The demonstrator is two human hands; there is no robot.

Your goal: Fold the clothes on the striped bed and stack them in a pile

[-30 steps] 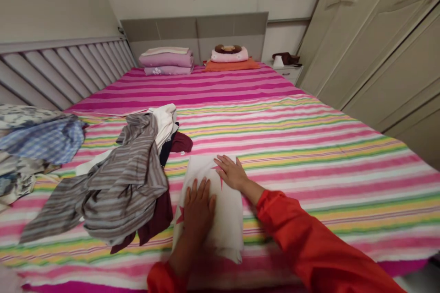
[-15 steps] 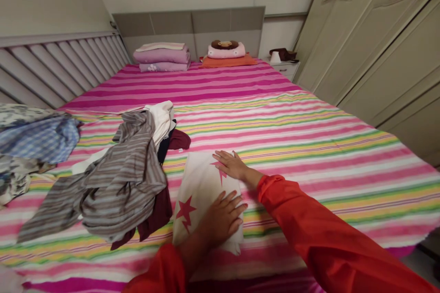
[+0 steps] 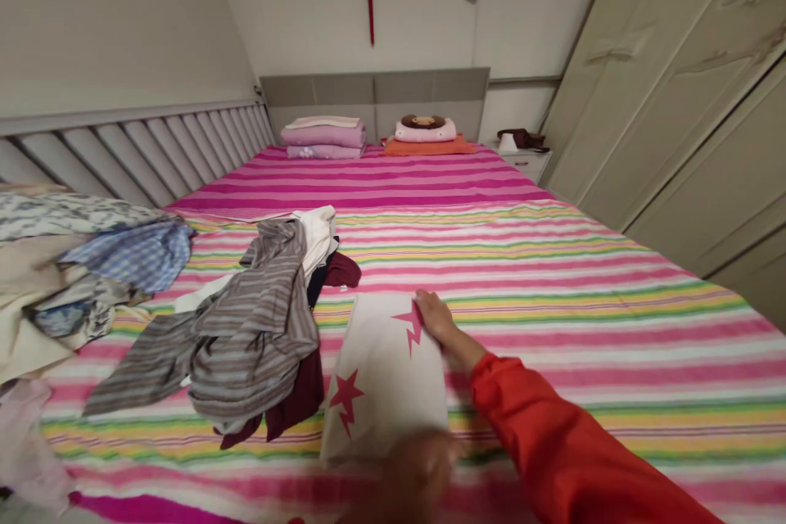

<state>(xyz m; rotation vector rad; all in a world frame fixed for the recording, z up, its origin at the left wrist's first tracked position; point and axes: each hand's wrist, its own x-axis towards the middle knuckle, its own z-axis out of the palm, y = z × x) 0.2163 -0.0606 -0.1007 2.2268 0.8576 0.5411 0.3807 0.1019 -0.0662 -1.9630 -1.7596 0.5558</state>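
A white folded cloth (image 3: 393,393) printed with dark pink star and lightning shapes lies flat on the bed before me. My right hand (image 3: 435,318) is at its upper right corner, fingers bent together over the edge and their tips partly hidden. Close to the cloth's lower right end is my left hand (image 3: 414,471), smeared by motion, so its fingers cannot be made out. Left of the cloth is a loose heap with a grey striped garment (image 3: 251,327) on top and a maroon garment (image 3: 300,397) partly under it.
The bed has a striped sheet (image 3: 583,344). Another pile, with a blue checked garment (image 3: 138,254), lies at the far left. Folded purple bedding (image 3: 322,135) and an orange pillow (image 3: 430,147) sit by the headboard (image 3: 430,86). Wardrobe doors (image 3: 663,98) stand to the right.
My left hand has moved down toward the cloth's near end. The right hand has shifted from lying flat on the cloth to its upper right edge, fingers now bent. The view has tilted up.
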